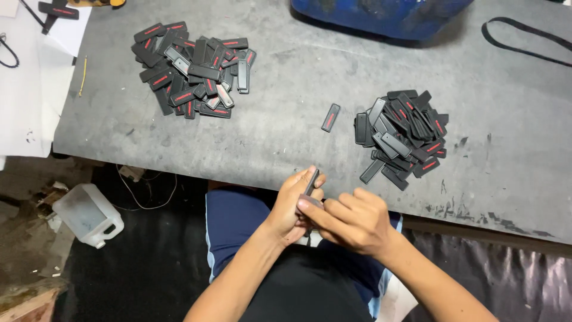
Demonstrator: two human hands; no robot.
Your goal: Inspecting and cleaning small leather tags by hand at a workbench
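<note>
My left hand grips a small dark flat tag upright, just below the table's front edge. My right hand meets it from the right, its fingertips pinching the same tag near its lower end. A single dark tag lies alone on the grey table. One pile of black tags with red stripes sits at the far left. A second pile of the same tags lies to the right, closer to my hands.
A blue container stands at the table's far edge. A black loop of cord lies at the far right. White paper sheets cover the left end. On the floor at left sits a translucent plastic jug.
</note>
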